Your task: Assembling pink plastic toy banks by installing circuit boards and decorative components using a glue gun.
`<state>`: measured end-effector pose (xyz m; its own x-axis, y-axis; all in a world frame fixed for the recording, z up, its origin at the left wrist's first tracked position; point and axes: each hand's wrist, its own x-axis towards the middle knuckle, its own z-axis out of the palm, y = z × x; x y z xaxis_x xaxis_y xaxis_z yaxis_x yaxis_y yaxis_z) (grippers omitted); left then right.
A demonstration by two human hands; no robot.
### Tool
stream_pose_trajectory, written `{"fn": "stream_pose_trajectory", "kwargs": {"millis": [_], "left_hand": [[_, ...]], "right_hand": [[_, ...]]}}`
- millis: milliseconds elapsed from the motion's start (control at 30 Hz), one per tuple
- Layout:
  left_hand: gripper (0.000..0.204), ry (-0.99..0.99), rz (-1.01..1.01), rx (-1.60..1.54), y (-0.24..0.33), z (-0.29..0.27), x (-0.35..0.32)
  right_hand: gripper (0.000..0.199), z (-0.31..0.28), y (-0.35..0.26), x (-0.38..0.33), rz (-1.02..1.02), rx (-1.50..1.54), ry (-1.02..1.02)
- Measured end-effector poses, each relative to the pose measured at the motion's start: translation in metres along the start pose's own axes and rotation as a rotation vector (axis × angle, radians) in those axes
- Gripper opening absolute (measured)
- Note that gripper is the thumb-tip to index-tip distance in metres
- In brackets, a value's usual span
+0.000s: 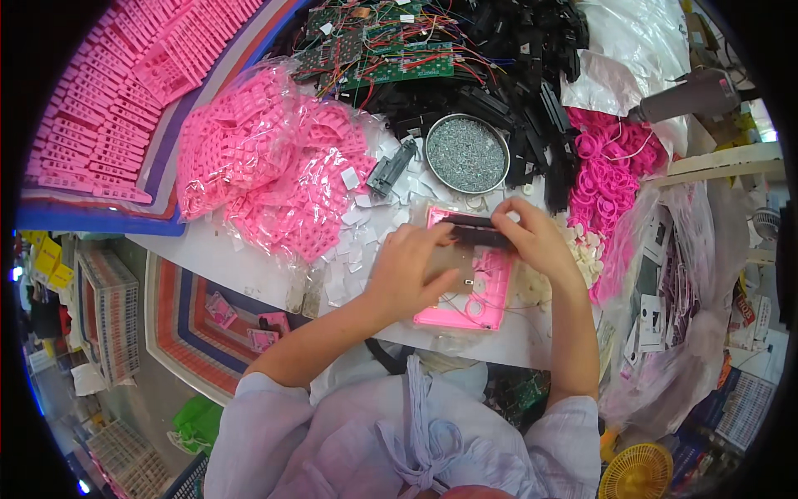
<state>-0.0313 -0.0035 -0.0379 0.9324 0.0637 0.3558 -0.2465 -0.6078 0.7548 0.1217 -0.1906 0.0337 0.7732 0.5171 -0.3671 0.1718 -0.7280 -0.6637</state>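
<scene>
A pink plastic housing [465, 314] lies on the table in front of me, with thin wires and a small metal piece in its open inside. Across its far end sits a long black plastic part [475, 233]. My right hand [534, 239] grips the right end of that part with thumb and bent forefinger. Over the housing's left side reaches my left hand [411, 264], its thumb stretched apart from the fingers. Its fingertips touch the left end of the black part. The hand covers much of the housing's left side.
A round metal dish of small screws [467, 154] stands beyond the housing. Bagged pink parts [274, 158] are at left, black parts [524, 50] and wired green circuit boards [399, 62] behind. Pink rings [611, 158] and a grey electric screwdriver [694, 96] are at right.
</scene>
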Motion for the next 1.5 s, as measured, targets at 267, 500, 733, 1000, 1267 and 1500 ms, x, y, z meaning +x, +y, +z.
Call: {"fn": "stream_pose_trajectory", "kwargs": {"millis": [267, 500, 733, 1000, 1267, 1500], "left_hand": [[0.06, -0.059, 0.04, 0.191, 0.012, -0.002, 0.002], [0.061, -0.124, 0.011, 0.28, 0.022, -0.002, 0.009], [0.023, -0.048, -0.123, 0.284, -0.009, -0.016, 0.091], [0.012, -0.065, -0.032, 0.716, -0.043, 0.034, 0.149], [0.015, -0.089, -0.081, 0.442, -0.015, 0.014, 0.141], [0.008, -0.059, 0.18, 0.104, 0.019, 0.001, 0.063]], "right_hand": [[0.04, 0.01, 0.012, -0.013, -0.712, -0.326, 0.243], [0.04, 0.03, 0.036, -0.019, -0.709, -0.332, 0.342], [0.06, -0.048, 0.02, -0.047, 0.17, -0.069, -0.037], [0.074, -0.029, -0.062, -0.056, -0.808, 0.956, 0.106], [0.045, -0.026, -0.053, -0.018, -0.673, 0.962, 0.051], [0.024, 0.001, -0.04, -0.032, -0.785, 1.179, 0.283]]}}
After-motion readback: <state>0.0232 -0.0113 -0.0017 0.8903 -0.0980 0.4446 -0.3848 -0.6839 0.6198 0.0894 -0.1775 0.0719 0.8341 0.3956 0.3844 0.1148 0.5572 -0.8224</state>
